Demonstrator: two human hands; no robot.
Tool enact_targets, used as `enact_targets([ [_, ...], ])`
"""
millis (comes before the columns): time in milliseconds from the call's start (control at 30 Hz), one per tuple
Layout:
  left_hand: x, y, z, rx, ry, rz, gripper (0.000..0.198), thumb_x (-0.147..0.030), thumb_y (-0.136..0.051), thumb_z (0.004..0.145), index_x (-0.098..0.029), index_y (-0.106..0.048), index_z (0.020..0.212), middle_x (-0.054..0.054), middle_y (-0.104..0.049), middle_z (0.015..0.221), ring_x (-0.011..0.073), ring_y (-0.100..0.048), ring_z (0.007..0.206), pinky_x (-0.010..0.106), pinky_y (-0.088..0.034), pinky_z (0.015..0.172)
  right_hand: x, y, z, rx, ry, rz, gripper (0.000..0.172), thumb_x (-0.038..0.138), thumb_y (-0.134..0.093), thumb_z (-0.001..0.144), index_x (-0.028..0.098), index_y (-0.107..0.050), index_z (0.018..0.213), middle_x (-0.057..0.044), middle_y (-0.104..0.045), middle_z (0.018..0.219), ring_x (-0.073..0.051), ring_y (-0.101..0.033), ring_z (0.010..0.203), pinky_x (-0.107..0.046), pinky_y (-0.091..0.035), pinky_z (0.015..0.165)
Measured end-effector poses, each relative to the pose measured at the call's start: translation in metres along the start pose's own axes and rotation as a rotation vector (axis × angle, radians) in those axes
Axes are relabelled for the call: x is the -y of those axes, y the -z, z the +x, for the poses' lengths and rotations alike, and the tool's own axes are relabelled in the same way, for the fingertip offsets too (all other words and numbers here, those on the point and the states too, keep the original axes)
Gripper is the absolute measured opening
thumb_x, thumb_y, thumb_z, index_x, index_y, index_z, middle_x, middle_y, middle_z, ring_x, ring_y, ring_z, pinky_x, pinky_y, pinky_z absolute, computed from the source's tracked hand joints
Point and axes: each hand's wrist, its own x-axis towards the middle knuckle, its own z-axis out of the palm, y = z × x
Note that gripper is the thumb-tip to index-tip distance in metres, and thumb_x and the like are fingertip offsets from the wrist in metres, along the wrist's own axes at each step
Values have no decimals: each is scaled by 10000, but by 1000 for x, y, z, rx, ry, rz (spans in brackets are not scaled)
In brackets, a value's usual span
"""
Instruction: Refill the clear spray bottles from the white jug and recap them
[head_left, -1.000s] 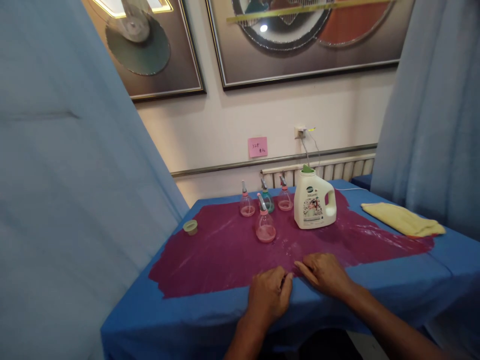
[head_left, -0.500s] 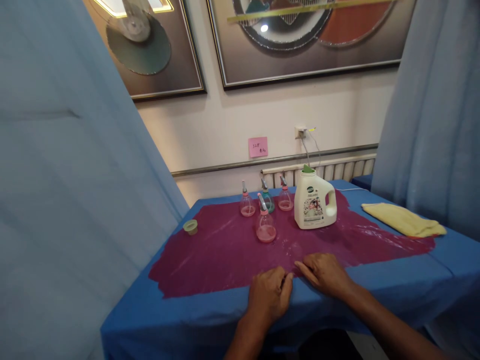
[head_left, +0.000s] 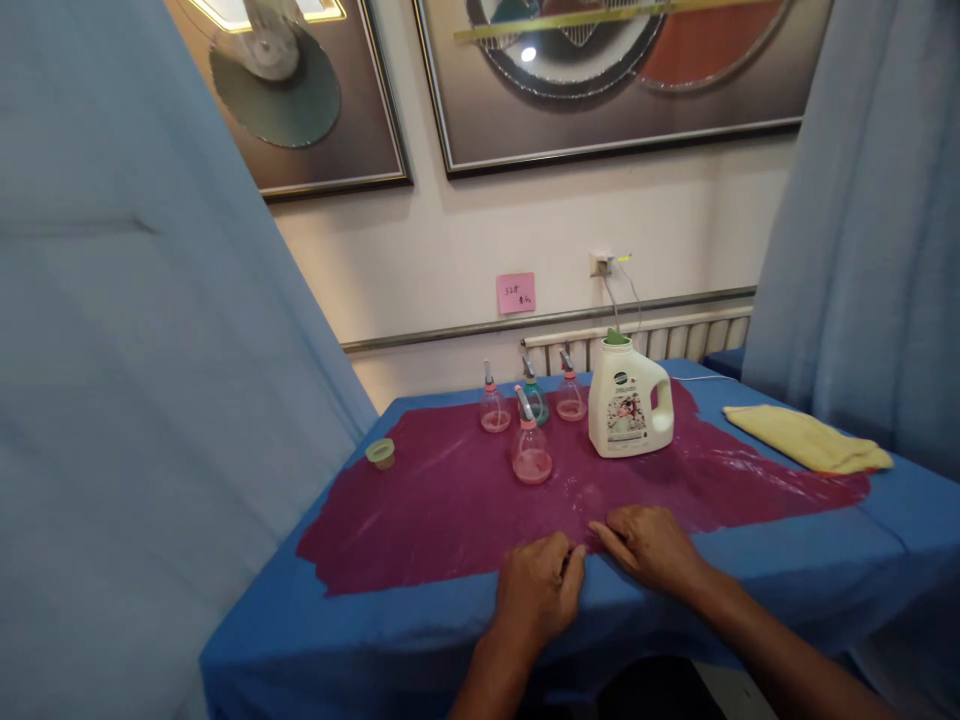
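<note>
The maroon cloth [head_left: 450,500] lies spread on the blue tablecloth [head_left: 360,640], its near edge under the left hand [head_left: 536,592] and right hand [head_left: 651,548], both palm-down, fingers loosely flat, seemingly gripping nothing, a spray bottle [head_left: 532,456] and detergent jug [head_left: 626,412] beyond.

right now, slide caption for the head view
Left hand and right hand touch edge of magenta sheet; spray bottles, detergent jug beyond.
</note>
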Motion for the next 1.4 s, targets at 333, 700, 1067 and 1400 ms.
enact_targets([
  [333, 2, -1, 1, -4, -5, -4, 277, -291, -582, 1130, -253, -630, 860, 23, -777, 758, 212, -745, 678, 359, -328, 631, 2, 1, 0, 1, -9, 10, 616, 497, -394, 1226, 205, -776, 841, -87, -793, 794, -210, -739, 723, -382, -269, 682],
  [700, 2, -2, 1, 4, -2, -11, 275, -288, -588, 1128, -255, -633, 859, 25, -775, 764, 218, -739, 685, 360, -331, 636, 2, 2, 1, 11, -8, 18, 603, 481, -400, 1223, 208, -782, 844, -93, -793, 798, -211, -744, 740, -372, -285, 690],
  [1067, 3, -1, 1, -9, -9, -10, 265, -257, -599, 1110, -259, -617, 846, 13, -762, 735, 208, -733, 655, 355, -308, 623, 5, 4, 3, 21, -35, 44, 611, 497, -389, 1221, 204, -779, 852, -102, -804, 828, -217, -752, 766, -372, -282, 703],
  [1400, 8, 4, 6, -5, 11, -181, 319, -309, -551, 1138, -259, -664, 844, 15, -749, 731, 196, -728, 656, 319, -421, 638, 13, 10, 13, -28, -79, 249, 599, 527, -458, 1186, 197, -714, 756, -101, -765, 756, -191, -657, 679, -358, -267, 681],
])
